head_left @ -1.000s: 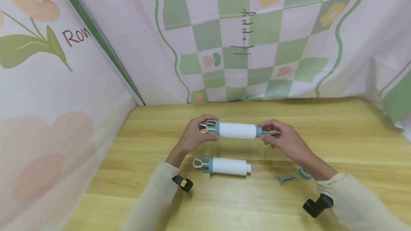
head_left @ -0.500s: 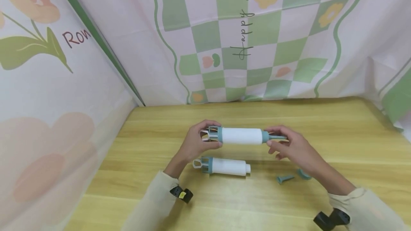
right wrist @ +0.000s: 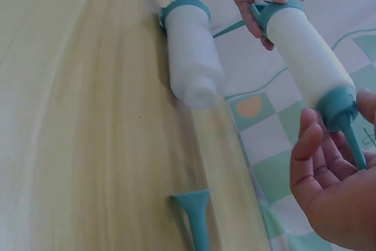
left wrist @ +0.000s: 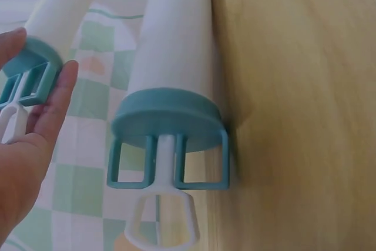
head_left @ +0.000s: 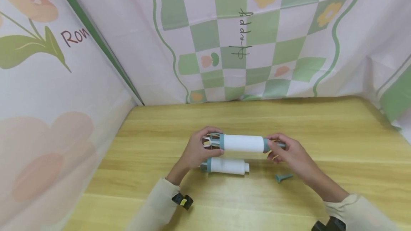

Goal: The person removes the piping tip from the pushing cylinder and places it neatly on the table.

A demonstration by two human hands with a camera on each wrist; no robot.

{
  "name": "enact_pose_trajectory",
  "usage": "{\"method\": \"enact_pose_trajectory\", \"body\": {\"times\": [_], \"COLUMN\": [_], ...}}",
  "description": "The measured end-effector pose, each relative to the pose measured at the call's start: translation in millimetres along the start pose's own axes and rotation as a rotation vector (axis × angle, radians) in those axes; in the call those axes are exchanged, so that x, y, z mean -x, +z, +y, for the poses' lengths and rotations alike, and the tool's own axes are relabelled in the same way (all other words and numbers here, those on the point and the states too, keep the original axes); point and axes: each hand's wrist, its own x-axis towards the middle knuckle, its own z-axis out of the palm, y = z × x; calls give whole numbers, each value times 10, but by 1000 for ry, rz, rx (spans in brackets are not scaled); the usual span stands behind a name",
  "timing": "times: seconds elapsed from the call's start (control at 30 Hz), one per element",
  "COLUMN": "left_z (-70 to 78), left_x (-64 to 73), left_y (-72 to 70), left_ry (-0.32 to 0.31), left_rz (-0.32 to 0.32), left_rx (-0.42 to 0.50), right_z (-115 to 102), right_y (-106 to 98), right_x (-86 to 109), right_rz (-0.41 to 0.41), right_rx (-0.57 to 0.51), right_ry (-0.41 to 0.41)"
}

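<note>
A large icing syringe (head_left: pixel 243 143) with a white barrel is held level above the table between both hands. My left hand (head_left: pixel 194 149) grips its teal collar (head_left: pixel 221 142), with thumb and fingers on opposite sides around the square finger loops. At the other end my right hand (head_left: pixel 295 156) pinches the teal nozzle cap (head_left: pixel 266 145) between thumb and fingers; its thin spout (right wrist: pixel 355 145) points toward the palm. A second icing syringe (head_left: pixel 228 166) lies just below in the head view, its narrow white tip bare. In the left wrist view its white plunger ring (left wrist: pixel 161 218) shows.
A loose teal nozzle (head_left: pixel 282 177) lies on the wooden table (head_left: pixel 244 202), near the right forearm. Behind the table hangs a checkered cloth (head_left: pixel 237 42), and another printed cloth (head_left: pixel 48 92) closes off the left side.
Both hands have brought the held syringe nearer and slightly right, over the second syringe's plunger end. The right fingers have shifted on the nozzle cap. The right arm now hides a teal ring.
</note>
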Motion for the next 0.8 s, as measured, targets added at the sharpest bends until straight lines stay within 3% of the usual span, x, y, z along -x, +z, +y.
{"method": "enact_pose_trajectory", "body": {"times": [0.33, 0.5, 0.8], "left_z": [-24, -50, 23], "left_x": [45, 39, 14], "left_y": [60, 81, 93], "left_ry": [35, 27, -5], "left_rz": [51, 48, 51], "left_rx": [-66, -77, -92], "right_z": [29, 86, 146], "right_y": [58, 84, 129], "right_x": [10, 25, 34], "right_rz": [57, 88, 165], "right_rx": [-6, -3, 25], "right_ry": [-34, -48, -165]}}
